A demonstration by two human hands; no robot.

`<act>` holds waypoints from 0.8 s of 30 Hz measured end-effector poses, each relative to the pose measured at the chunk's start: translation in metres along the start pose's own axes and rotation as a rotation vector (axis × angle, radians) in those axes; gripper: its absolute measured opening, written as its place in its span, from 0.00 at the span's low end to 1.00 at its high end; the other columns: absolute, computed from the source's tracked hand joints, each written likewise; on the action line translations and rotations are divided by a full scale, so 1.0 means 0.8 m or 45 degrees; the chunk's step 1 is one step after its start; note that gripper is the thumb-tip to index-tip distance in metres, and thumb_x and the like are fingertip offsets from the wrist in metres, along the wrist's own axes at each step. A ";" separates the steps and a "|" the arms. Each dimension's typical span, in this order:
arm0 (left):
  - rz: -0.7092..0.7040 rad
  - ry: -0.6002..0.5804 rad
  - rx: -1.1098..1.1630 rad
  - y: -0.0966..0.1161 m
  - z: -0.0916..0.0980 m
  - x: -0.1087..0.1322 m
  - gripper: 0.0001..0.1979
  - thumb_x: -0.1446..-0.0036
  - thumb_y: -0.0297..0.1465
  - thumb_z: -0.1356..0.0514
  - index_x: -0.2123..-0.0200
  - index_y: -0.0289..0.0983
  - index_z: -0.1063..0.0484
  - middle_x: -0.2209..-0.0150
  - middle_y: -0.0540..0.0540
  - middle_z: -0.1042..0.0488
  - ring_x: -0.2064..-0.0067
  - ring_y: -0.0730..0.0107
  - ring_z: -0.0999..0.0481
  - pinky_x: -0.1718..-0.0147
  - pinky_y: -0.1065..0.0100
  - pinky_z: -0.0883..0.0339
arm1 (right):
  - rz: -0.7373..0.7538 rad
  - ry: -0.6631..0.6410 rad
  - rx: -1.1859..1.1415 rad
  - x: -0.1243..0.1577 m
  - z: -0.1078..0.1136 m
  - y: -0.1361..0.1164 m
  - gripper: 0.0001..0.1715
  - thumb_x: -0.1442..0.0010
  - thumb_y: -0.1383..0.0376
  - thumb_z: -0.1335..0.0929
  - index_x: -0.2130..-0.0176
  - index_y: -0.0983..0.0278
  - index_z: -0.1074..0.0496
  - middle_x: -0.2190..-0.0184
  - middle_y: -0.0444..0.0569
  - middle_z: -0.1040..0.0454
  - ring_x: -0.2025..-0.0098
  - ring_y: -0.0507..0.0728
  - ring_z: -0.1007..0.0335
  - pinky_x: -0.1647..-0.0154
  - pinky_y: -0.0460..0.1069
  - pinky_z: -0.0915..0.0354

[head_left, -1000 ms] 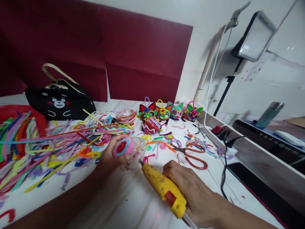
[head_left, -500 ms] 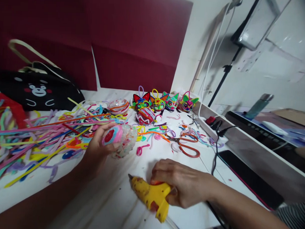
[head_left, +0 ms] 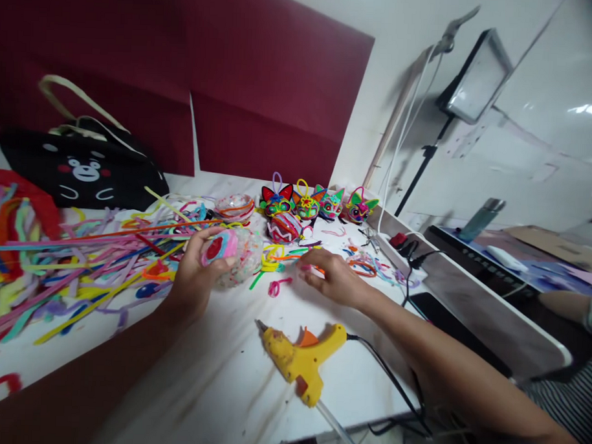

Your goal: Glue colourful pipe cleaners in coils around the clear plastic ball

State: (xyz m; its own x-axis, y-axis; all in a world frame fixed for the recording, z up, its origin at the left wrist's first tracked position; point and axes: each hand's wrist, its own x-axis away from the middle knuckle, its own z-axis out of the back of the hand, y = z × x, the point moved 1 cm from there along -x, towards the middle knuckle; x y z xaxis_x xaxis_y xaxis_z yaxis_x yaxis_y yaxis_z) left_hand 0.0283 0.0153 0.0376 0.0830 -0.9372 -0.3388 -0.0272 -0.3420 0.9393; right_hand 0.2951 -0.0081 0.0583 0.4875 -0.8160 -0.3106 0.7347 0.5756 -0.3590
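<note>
My left hand (head_left: 202,267) is wrapped round a clear, bumpy ball (head_left: 246,256) speckled with colour. A pink, blue and red fuzzy patch (head_left: 220,246) covers its near side. My right hand (head_left: 330,275) is over small pipe cleaner pieces at the table's middle, fingers bent and a little apart, with nothing plainly in them. A yellow hot glue gun (head_left: 296,358) lies on the table below it, a clear glue stick (head_left: 337,427) poking out of its back. Close to my right fingertips are a curled pink pipe cleaner (head_left: 275,287) and yellow loops (head_left: 272,265). My right hand partly hides the orange-handled scissors (head_left: 363,268).
Many loose pipe cleaners (head_left: 95,267) cover the left side before a black bag (head_left: 84,169). Several finished cat-faced balls (head_left: 277,205) stand at the back, near a wrapped striped ball (head_left: 282,228). A power strip (head_left: 401,255) and a dark phone-like slab (head_left: 461,338) lie on the right.
My right hand has let go of the glue gun, now lying on the table, and moved forward over the pipe cleaner pieces. My left hand still holds the ball.
</note>
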 end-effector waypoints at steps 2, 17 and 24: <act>-0.002 0.022 0.030 -0.005 0.002 -0.001 0.30 0.56 0.37 0.33 0.47 0.42 0.34 0.53 0.48 0.28 0.52 0.60 0.28 0.58 0.68 0.34 | -0.035 -0.060 0.118 -0.025 -0.007 0.005 0.16 0.35 0.74 0.31 0.48 0.67 0.24 0.47 0.57 0.22 0.42 0.62 0.27 0.38 0.58 0.34; -0.039 -0.023 -0.025 -0.011 0.002 0.002 0.29 0.56 0.37 0.33 0.48 0.40 0.31 0.55 0.46 0.24 0.53 0.55 0.25 0.55 0.62 0.31 | -0.063 -0.361 0.494 -0.070 -0.039 0.022 0.20 0.30 0.58 0.30 0.43 0.64 0.29 0.44 0.54 0.27 0.47 0.61 0.25 0.47 0.60 0.26; -0.014 -0.044 -0.059 -0.006 0.000 0.005 0.32 0.58 0.38 0.33 0.47 0.39 0.32 0.51 0.43 0.25 0.49 0.52 0.26 0.51 0.61 0.32 | 0.033 -0.424 0.415 -0.071 -0.051 0.032 0.20 0.30 0.58 0.30 0.43 0.64 0.29 0.44 0.54 0.26 0.48 0.60 0.25 0.47 0.60 0.26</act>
State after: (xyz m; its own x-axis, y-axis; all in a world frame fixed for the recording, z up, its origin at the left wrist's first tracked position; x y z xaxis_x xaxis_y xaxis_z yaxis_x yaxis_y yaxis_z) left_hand 0.0291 0.0133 0.0319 0.0485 -0.9354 -0.3503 0.0195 -0.3497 0.9366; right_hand 0.2669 0.0553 0.0306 0.5935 -0.8049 0.0024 0.8042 0.5928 -0.0429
